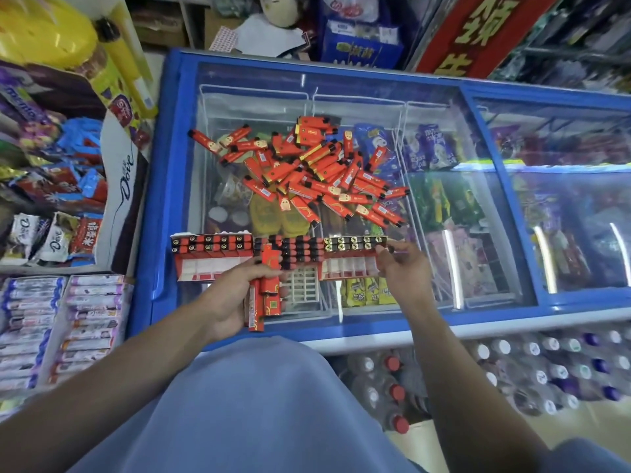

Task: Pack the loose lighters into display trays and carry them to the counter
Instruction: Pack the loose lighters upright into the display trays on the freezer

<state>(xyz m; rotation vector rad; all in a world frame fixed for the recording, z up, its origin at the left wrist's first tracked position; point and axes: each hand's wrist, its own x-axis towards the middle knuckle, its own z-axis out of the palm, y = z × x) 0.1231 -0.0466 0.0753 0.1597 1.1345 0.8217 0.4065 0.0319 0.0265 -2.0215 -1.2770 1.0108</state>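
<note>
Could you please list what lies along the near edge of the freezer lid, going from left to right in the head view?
Left display tray → left hand holding a bundle of lighters → middle tray → right tray → right hand.

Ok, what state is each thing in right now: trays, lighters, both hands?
Left tray: two back rows filled, front slots empty.
Middle tray: mostly filled.
Right tray: two back rows filled, front empty.
Loose lighters: heaped on freezer lid, which is closed.
Left hand: grips a bundle of lighters.
Right hand: pinches right tray's end.
</note>
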